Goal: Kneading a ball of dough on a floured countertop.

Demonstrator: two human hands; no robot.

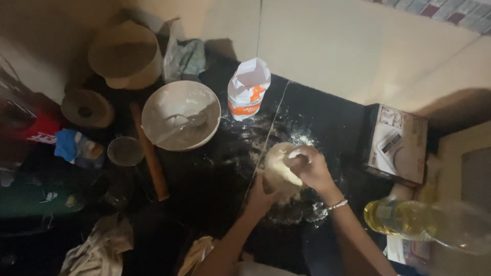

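Observation:
A pale lump of dough (279, 166) lies on the dark, flour-dusted counter (204, 189). My right hand (310, 166) presses on the dough from the right, fingers curled over its top; a beaded bracelet is on that wrist. My left hand (261, 197) cups the dough from below and the near side. Both hands are in contact with the dough.
A white mixing bowl (180, 121) with a spoon stands to the left, a wooden rolling pin (149, 156) beside it. A white and orange flour bag (247, 88) stands behind. A cardboard box (396, 143) and an oil bottle (424, 221) are on the right; cloths lie near the front.

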